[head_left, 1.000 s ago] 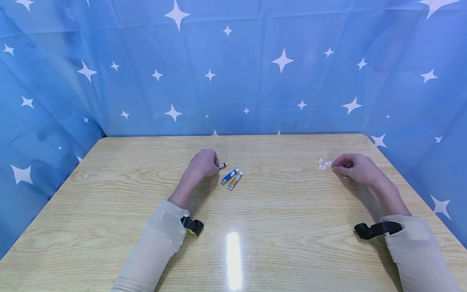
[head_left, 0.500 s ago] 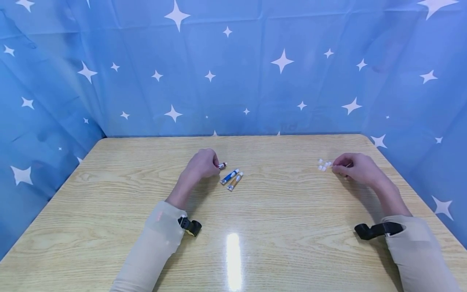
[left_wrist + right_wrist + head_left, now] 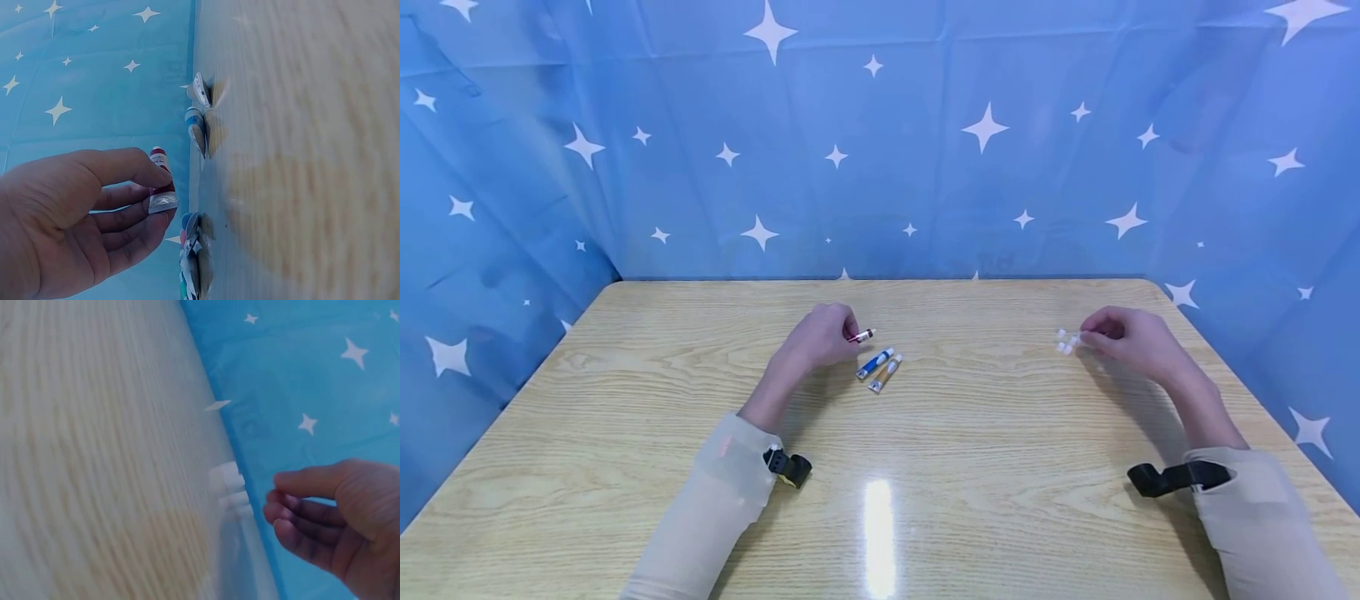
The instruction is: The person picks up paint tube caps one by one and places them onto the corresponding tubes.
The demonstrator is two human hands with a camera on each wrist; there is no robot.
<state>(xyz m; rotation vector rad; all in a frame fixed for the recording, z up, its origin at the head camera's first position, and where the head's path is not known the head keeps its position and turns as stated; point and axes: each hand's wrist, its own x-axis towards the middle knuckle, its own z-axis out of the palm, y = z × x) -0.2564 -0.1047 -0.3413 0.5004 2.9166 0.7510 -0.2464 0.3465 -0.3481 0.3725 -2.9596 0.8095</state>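
My left hand point(image 3: 822, 337) pinches a dark red paint tube point(image 3: 862, 336) between thumb and fingers. In the left wrist view the tube point(image 3: 161, 181) is held above the table, its white cap end up and its silver crimped end down. A blue paint tube point(image 3: 874, 364) and an ochre paint tube point(image 3: 886, 374) lie side by side just right of that hand. Far right, my right hand point(image 3: 1138, 340) hovers beside several small white pieces point(image 3: 1067, 342). Its fingers are loosely bent, and the right wrist view shows nothing between the fingertips point(image 3: 284, 481).
More tubes point(image 3: 192, 256) lie on the wooden table point(image 3: 970, 433) in the left wrist view; my left hand covers them in the head view. A blue curtain point(image 3: 880, 192) with white stars hangs behind and beside the table.
My left hand has lifted the red tube slightly, and more of it shows. The right hand has risen a little, and the gap between its thumb and fingers looks wider.
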